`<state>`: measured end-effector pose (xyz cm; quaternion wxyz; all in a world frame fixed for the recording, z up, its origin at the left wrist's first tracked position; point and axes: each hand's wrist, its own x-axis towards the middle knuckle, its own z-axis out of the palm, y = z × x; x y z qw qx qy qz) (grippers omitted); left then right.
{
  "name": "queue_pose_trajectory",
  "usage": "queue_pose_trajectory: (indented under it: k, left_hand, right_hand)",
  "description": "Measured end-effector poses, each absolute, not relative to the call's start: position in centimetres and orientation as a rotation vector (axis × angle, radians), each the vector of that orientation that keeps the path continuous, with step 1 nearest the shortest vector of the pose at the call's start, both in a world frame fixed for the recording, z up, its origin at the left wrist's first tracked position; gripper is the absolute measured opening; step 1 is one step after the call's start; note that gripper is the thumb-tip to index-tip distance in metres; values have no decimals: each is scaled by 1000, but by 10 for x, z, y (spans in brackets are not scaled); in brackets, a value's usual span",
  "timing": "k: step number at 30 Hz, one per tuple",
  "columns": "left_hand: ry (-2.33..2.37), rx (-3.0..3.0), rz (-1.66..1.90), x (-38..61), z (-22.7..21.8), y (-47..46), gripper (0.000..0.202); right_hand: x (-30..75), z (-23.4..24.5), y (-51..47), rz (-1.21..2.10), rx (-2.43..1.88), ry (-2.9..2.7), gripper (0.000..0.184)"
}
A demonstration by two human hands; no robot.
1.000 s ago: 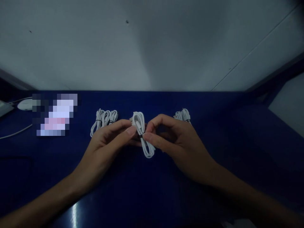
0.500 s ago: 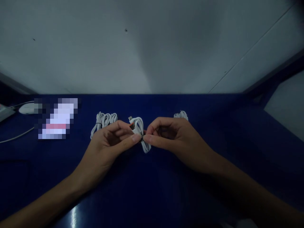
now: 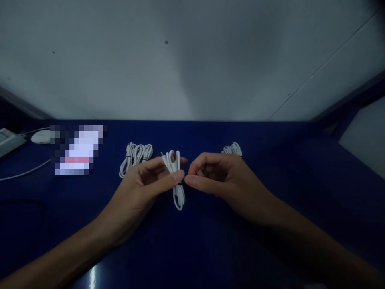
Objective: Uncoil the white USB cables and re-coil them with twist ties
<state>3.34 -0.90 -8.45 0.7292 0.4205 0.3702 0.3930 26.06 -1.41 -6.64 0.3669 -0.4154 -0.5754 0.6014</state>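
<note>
A white USB cable (image 3: 179,197), coiled into a bundle, is pinched between the thumb and fingers of my left hand (image 3: 150,178). A dark tie (image 3: 179,184) wraps its middle, and a metal plug with an orange inside points up near the top. Just right of the tie is my right hand (image 3: 221,174), thumb and forefinger closed together; whatever lies between them is too small to make out. Behind my left hand lie several tied white cable bundles (image 3: 138,152). More white cables (image 3: 233,148) show behind my right hand, partly covered by it.
On the left of the blue table (image 3: 192,249) are a pixelated bright screen (image 3: 80,150), a white rounded device (image 3: 41,137) with a cord, and a power strip (image 3: 10,140). A pale wall (image 3: 120,80) rises along the table's back edge.
The cable bundle has turned more upright, its lower loops now hanging further below my left thumb. My right fingertips have drawn slightly away from the bundle. The whole view has shifted a little.
</note>
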Motion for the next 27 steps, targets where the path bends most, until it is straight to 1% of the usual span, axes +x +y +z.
queue_pose_trajectory:
  k: [3,10,14,17,22,24,27]
  left_hand:
    - [754,888,803,31,-83,-9,24]
    - [669,966,786,28,-83,-4,24]
    - [711,1014,808,29,-82,-5,30]
    - [735,1037,819,30,-82,-5,34]
    - [804,1038,845,29,-82,-3,27]
    - [822,1051,842,29,-82,-3,21]
    - [857,1083,835,29,-82,-3,12]
  right_hand:
    - [261,-68,-13,1556,-1049,-1453,18]
    - [261,-65,-14,1490,-1050,-1459,21]
    - [261,-68,-15,1430,-1071,-1496,17]
    - [261,-70,-16,1371,-1075,-1560,19]
    - [260,-69,-18,1119,-1127,-1716,12]
    - [261,-67,-18,1106,-1145,-1764,10]
    - [261,-65,-17,1152,-1136,-1814,16]
